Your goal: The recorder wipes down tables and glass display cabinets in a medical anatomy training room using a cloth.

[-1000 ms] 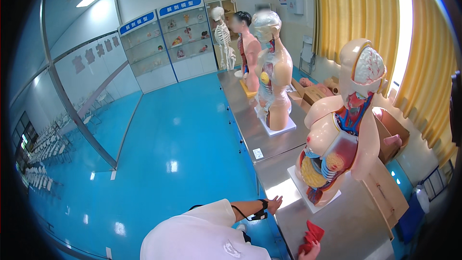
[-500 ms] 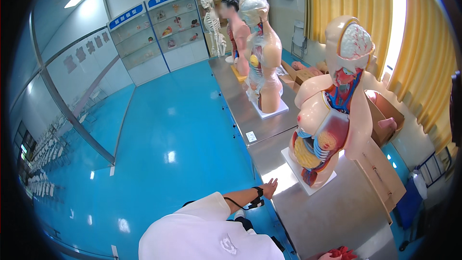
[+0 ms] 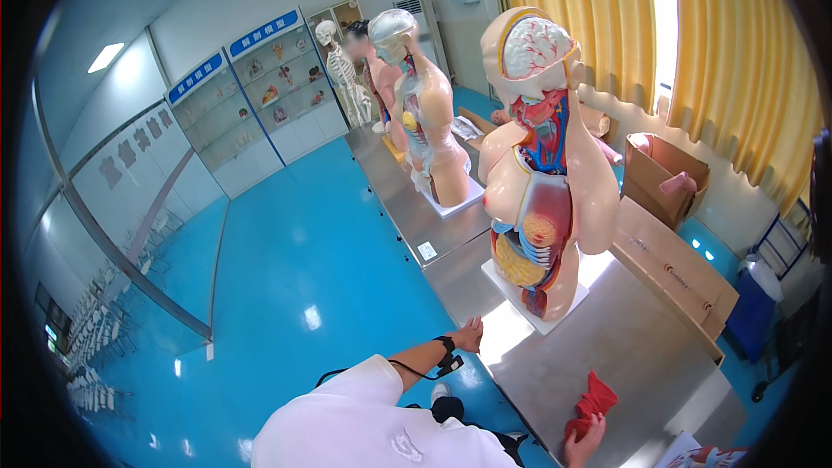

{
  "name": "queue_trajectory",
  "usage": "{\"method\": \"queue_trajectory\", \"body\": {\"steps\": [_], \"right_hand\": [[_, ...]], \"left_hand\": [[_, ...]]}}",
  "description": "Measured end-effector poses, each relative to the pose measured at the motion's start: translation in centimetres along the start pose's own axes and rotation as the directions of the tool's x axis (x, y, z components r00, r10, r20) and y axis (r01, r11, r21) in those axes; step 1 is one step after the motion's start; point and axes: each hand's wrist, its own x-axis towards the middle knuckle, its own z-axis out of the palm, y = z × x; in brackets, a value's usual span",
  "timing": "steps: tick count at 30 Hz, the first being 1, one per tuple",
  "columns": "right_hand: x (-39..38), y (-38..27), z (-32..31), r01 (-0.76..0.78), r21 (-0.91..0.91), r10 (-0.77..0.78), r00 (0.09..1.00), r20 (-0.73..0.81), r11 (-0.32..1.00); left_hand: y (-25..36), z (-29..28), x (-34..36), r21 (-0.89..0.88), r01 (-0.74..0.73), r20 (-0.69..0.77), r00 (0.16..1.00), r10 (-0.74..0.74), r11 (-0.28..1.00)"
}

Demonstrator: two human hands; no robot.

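My left hand [image 3: 468,336], fingers apart, rests at the near edge of the steel table [image 3: 529,373], beside an anatomical torso model [image 3: 542,208] on a white base [image 3: 511,293]. The torso shows an exposed brain, neck vessels and coloured abdominal organs. Lower right, my right hand [image 3: 586,438] grips a crumpled red cloth [image 3: 596,395] on or just above the steel top. Part of another coloured model [image 3: 711,459] shows at the bottom edge, mostly out of view.
Farther along the table stand a plastic-wrapped torso [image 3: 425,113], another torso [image 3: 386,91] and a skeleton [image 3: 345,78]. Cardboard boxes [image 3: 650,169], a flat carton [image 3: 672,269] and a blue trolley [image 3: 752,312] line the right, below curtains. Display cabinets [image 3: 273,87] and a glass partition [image 3: 130,208] are behind and left.
The view has shifted, so the models appear higher and leftward. My right hand with the red cloth has moved rightward along the tabletop; my left hand stays by the table edge.
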Motion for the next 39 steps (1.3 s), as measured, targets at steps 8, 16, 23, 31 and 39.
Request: {"method": "queue_trajectory", "body": {"steps": [8, 16, 23, 31, 39], "right_hand": [[-1.4, 5.5, -4.4, -0.411, 0.016, 0.312, 0.668, -0.675, 0.912], [0.4, 1.3, -1.6, -0.377, -0.187, 0.212, 0.794, -0.57, 0.907], [-0.3, 1.7, -2.2, -0.206, -0.187, 0.133, 0.931, -0.339, 0.961], [-3.2, 7.7, -3.0, -0.37, -0.142, 0.204, 0.748, -0.632, 0.918], [-1.4, 5.5, -2.2, -0.426, -0.138, 0.184, 0.63, -0.755, 0.894]], "left_hand": [[1.5, -0.2, -0.7, -0.03, 0.044, -0.011, 0.999, -0.044, 0.999], [0.9, -0.2, -0.4, -0.047, 0.06, 0.027, 0.998, -0.059, 0.997], [1.0, -0.8, -0.3, 0.01, 0.044, 0.063, 0.997, -0.045, 0.999], [0.7, -0.7, -0.7, -0.014, 0.035, 0.091, 0.995, -0.034, 0.999], [0.5, -0.2, -0.3, -0.024, 0.025, 0.049, 0.999, -0.024, 0.999]]}}
